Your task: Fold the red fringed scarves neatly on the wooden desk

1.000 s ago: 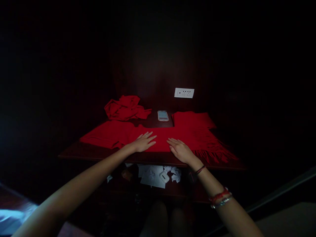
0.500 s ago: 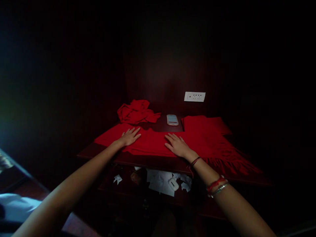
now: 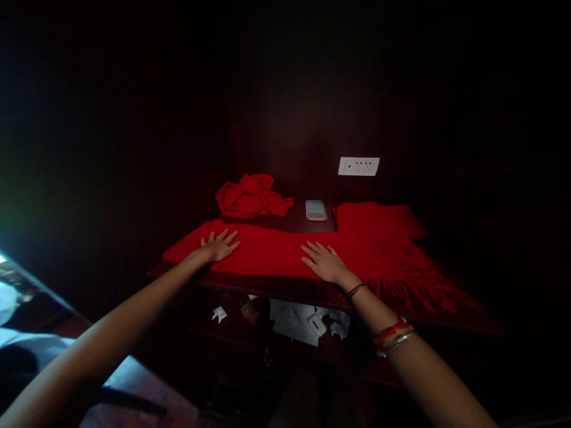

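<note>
A long red scarf [image 3: 272, 249] with a fringe [image 3: 414, 285] at its right end lies stretched along the front of the dark table. On its left part rests my left hand [image 3: 219, 246], palm down with the fingers spread. My right hand [image 3: 325, 261] lies flat on the scarf right of the middle, fingers apart. Neither hand grips the cloth. A folded red cloth [image 3: 377, 219] lies behind the scarf at the right, and a crumpled red cloth [image 3: 252, 197] is heaped at the back left.
A phone [image 3: 316, 210] lies between the two red cloths. On the dark back wall is a white socket plate [image 3: 358, 166]. Beneath the tabletop, a shelf holds paper sheets [image 3: 285, 321], paper scraps [image 3: 219, 314] and a small white case [image 3: 316, 325].
My left hand has slid left along the scarf, and the cloth between my hands looks smoother. My right hand stays at about the same place. The view has shifted slightly.
</note>
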The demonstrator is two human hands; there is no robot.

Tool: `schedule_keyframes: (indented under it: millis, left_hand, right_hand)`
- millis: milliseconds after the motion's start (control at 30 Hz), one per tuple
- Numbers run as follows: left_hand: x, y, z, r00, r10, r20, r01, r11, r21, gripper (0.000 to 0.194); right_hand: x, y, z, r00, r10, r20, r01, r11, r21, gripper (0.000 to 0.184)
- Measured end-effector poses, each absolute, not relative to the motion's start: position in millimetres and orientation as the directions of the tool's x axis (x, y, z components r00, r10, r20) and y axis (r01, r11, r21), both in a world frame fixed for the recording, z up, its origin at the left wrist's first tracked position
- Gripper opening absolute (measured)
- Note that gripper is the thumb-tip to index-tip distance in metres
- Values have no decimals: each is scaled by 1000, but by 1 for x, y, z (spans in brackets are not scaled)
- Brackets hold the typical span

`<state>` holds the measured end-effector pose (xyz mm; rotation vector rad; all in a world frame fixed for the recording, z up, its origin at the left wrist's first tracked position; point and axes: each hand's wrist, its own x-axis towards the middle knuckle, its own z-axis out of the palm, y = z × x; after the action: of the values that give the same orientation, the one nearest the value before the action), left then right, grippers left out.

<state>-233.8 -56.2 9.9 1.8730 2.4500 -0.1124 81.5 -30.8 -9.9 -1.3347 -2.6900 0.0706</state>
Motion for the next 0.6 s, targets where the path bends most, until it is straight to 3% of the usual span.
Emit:
schedule_keyframes:
  millis: [100, 167, 233, 300, 500, 600]
  left_hand:
    - [-205, -53, 20, -210, 978, 6, 977, 210, -29, 61]
    - [-182, -55, 21, -11, 995, 98, 1000, 11, -6, 59]
    - [-162, -60, 16, 234, 971, 45, 971, -236, 26, 58]
    - [-151, -68, 8, 363, 931, -49, 931, -360, 60, 55]
    - [-153, -82, 0, 376, 925, -55, 926, -373, 62, 51]
    - [-159, -85, 9, 476, 879, -39, 878, -473, 71, 53]
  right_hand:
    - [82, -31, -9, -597, 795, 104, 788, 606, -107, 52]
    - [82, -32, -9, -597, 795, 111, 788, 607, -107, 52]
    - [83, -31, -9, -598, 792, 122, 785, 610, -108, 52]
    - [83, -31, -9, -600, 790, 125, 783, 612, -112, 52]
    - [82, -30, -9, -595, 793, 129, 783, 609, -130, 51]
    - [83, -31, -9, -591, 794, 141, 783, 607, -137, 51]
